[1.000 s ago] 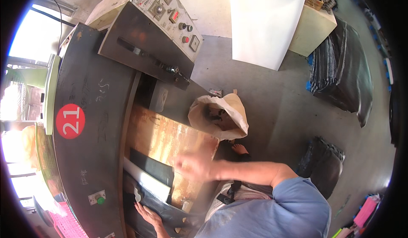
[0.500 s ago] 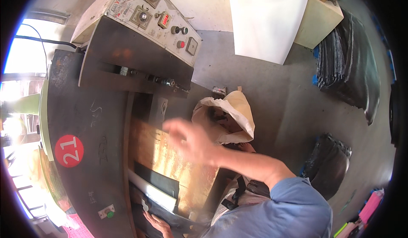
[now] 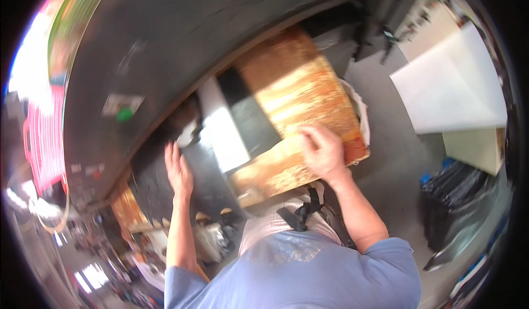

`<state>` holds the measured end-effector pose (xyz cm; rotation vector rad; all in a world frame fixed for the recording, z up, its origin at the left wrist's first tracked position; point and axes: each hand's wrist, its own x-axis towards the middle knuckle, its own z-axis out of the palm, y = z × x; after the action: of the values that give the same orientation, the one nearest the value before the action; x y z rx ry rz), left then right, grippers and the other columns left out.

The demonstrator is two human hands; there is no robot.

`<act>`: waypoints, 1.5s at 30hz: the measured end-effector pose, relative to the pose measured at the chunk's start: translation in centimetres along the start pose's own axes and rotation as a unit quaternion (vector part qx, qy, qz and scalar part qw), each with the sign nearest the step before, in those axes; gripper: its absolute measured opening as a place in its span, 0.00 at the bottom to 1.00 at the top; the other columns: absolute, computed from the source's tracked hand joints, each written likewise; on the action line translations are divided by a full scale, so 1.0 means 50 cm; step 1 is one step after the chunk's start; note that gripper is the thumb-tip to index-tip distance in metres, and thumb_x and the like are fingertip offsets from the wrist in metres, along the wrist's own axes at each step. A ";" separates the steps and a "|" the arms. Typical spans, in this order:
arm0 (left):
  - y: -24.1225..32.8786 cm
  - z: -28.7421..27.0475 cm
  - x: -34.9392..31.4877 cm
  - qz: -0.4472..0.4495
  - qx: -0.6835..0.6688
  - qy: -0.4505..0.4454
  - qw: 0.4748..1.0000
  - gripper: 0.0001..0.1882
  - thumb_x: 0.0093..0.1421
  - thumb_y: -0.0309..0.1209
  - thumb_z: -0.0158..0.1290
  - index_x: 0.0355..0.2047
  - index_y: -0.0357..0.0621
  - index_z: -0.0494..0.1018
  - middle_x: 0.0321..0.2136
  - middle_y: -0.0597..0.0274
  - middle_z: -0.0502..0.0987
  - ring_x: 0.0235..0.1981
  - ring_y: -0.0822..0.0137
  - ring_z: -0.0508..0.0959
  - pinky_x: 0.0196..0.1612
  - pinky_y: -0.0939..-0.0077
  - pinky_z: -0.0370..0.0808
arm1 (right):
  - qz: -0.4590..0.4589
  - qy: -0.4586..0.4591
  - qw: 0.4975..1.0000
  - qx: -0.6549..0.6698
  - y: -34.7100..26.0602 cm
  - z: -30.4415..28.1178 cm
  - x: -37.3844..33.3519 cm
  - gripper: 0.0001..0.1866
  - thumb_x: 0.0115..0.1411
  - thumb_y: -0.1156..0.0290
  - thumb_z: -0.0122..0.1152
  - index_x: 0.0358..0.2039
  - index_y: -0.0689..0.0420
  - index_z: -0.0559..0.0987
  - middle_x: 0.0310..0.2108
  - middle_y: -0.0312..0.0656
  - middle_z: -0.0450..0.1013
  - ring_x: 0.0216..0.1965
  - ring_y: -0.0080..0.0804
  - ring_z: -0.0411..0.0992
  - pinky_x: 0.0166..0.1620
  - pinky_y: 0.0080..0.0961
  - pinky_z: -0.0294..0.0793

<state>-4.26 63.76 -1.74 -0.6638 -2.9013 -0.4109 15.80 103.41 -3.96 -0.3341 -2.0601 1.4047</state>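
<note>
- Two hands (image 3: 179, 174) (image 3: 324, 154)
- Two black sheets (image 3: 212, 185) (image 3: 252, 117)
- One white bar (image 3: 225, 135)
- One green button (image 3: 125, 114)
- One pink basket (image 3: 48, 143)
- One white sheet (image 3: 454, 86)
- One blue shirt (image 3: 297, 278)
- One black stack (image 3: 454, 199)

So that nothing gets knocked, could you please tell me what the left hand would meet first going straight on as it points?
The left hand would probably meet the dark machine beam first, though depth is unclear and it might pass underneath.

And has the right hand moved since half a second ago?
Yes: judged against the wooden board, the right hand has come back from the edge beside the bag toward the near edge.
</note>
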 end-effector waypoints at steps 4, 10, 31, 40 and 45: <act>0.040 -0.022 0.018 0.042 0.005 0.035 0.999 0.26 0.74 0.28 0.48 0.71 0.40 0.68 0.74 0.45 0.63 0.77 0.45 0.59 0.78 0.51 0.54 | 0.038 -0.009 0.997 -0.067 -0.032 -0.010 0.017 0.08 0.67 0.79 0.66 0.46 0.63 0.84 0.41 0.46 0.84 0.41 0.33 0.83 0.45 0.28 0.81; 0.054 -0.031 0.023 0.064 -0.015 0.053 0.996 0.27 0.70 0.29 0.53 0.68 0.35 0.70 0.71 0.37 0.66 0.74 0.36 0.63 0.74 0.40 0.59 | 0.079 0.017 0.989 -0.120 -0.023 -0.022 0.023 0.07 0.70 0.75 0.66 0.45 0.63 0.85 0.39 0.39 0.82 0.38 0.23 0.77 0.44 0.22 0.77; -0.218 -0.072 0.125 0.125 -0.108 -0.003 0.986 0.26 0.67 0.32 0.62 0.64 0.44 0.77 0.70 0.53 0.71 0.75 0.45 0.63 0.77 0.39 0.55 | -0.040 -0.123 0.964 -0.234 -0.180 0.531 0.243 0.37 0.45 0.59 0.83 0.58 0.56 0.85 0.70 0.56 0.68 0.70 0.51 0.67 0.69 0.43 0.72; -0.223 -0.075 0.134 0.109 -0.152 -0.001 0.982 0.25 0.66 0.30 0.62 0.63 0.43 0.77 0.69 0.52 0.73 0.75 0.46 0.65 0.77 0.40 0.55 | 0.125 -0.011 0.990 0.059 -0.274 0.483 0.239 0.35 0.55 0.77 0.80 0.63 0.66 0.77 0.60 0.49 0.77 0.59 0.36 0.78 0.64 0.32 0.76; -0.242 -0.069 0.136 0.096 -0.277 0.054 0.954 0.24 0.65 0.23 0.61 0.62 0.41 0.77 0.65 0.50 0.76 0.71 0.46 0.71 0.75 0.40 0.58 | -0.066 -0.095 0.987 -0.111 -0.270 0.624 0.186 0.31 0.48 0.73 0.83 0.55 0.60 0.85 0.65 0.50 0.74 0.66 0.42 0.72 0.67 0.39 0.73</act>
<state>-15.44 55.04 0.04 -0.9474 -2.5785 -1.2117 -8.84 79.47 3.80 -0.1556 -2.3551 1.1684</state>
